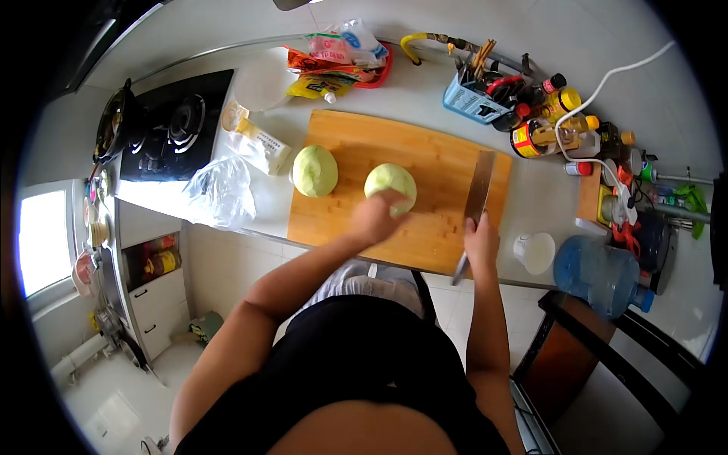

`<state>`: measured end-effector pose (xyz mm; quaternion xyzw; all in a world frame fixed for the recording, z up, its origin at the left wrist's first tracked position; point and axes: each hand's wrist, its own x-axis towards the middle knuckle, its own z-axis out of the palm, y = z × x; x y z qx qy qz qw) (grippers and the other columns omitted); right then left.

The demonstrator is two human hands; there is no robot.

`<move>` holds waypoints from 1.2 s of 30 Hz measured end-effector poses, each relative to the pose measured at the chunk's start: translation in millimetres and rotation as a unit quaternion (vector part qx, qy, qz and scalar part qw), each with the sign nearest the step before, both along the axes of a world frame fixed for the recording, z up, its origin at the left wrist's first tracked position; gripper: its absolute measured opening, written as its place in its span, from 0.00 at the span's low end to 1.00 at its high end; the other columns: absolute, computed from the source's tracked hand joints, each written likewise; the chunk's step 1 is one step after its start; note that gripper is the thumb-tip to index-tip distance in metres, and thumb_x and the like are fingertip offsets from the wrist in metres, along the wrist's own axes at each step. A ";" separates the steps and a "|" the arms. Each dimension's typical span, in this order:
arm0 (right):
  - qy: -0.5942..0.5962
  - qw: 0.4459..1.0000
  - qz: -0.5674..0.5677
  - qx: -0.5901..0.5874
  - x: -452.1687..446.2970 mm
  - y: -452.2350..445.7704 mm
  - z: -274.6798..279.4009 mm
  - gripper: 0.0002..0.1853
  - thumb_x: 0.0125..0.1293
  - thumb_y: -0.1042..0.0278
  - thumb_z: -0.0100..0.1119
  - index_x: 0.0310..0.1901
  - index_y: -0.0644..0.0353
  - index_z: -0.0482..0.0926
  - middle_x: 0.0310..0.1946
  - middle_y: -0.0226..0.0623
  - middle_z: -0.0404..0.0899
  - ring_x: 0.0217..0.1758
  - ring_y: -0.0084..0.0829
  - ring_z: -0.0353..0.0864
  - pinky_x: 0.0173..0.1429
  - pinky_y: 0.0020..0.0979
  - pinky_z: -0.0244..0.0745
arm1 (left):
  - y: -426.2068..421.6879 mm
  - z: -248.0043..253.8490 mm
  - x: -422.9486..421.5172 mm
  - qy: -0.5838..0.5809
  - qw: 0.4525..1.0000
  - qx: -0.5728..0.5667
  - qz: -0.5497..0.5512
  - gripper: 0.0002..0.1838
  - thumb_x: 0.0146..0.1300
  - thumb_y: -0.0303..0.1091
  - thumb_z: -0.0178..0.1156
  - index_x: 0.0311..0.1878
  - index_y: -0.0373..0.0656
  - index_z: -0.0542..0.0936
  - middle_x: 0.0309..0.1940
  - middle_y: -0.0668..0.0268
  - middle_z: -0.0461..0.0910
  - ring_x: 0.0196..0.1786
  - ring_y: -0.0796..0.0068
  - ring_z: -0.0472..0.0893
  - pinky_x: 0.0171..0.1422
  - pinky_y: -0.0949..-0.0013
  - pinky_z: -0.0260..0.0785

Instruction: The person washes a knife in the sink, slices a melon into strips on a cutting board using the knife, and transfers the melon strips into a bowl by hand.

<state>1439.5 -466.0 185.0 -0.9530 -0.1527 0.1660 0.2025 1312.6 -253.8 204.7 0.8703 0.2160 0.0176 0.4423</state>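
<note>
A wooden cutting board (356,136) lies on the counter in front of me. Two pale green, round vegetables rest on it: one (315,171) at the board's left side, the other (390,182) near the middle. My left hand (377,218), blurred by motion, is over the near edge of the middle vegetable; how its fingers are set is not clear. On the right, my right hand (481,241) is wrapped round the handle of a cleaver (480,182), whose broad blade points away from me over the right part of the board.
Behind the board stand a red basket (385,68) of packets and a blue utensil holder (472,100). Bottles (531,139), a white cup (535,252) and a large water jug (599,273) are on the right. Left are a plastic bag (221,193) and a stove (178,129).
</note>
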 end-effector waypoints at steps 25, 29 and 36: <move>-0.067 0.969 0.228 0.073 -33.9 71.2 -5.0 0.17 0.61 0.75 0.51 0.52 0.60 0.63 0.26 0.55 0.78 0.31 0.57 0.78 0.34 0.53 0.71 | 32.8 -11.3 -32.4 0.030 0.983 0.183 0.001 0.43 0.44 0.37 0.72 0.66 0.55 0.64 0.65 0.54 0.57 0.65 0.49 0.60 0.67 0.54 0.60; -0.026 0.968 0.244 0.058 -27.3 84.9 6.5 0.16 0.62 0.75 0.51 0.52 0.61 0.63 0.25 0.55 0.77 0.31 0.57 0.77 0.33 0.53 0.70 | 41.4 -17.2 -26.5 0.040 0.992 0.118 -0.015 0.43 0.43 0.32 0.72 0.66 0.56 0.64 0.66 0.57 0.57 0.66 0.49 0.60 0.66 0.55 0.62; -0.050 0.967 0.230 0.095 -38.5 83.0 12.9 0.16 0.62 0.77 0.50 0.51 0.62 0.64 0.25 0.54 0.77 0.30 0.56 0.77 0.31 0.51 0.70 | 50.5 -19.2 -34.3 -0.056 0.967 0.225 -0.107 0.37 0.45 0.29 0.67 0.63 0.50 0.68 0.66 0.61 0.60 0.67 0.55 0.61 0.67 0.57 0.62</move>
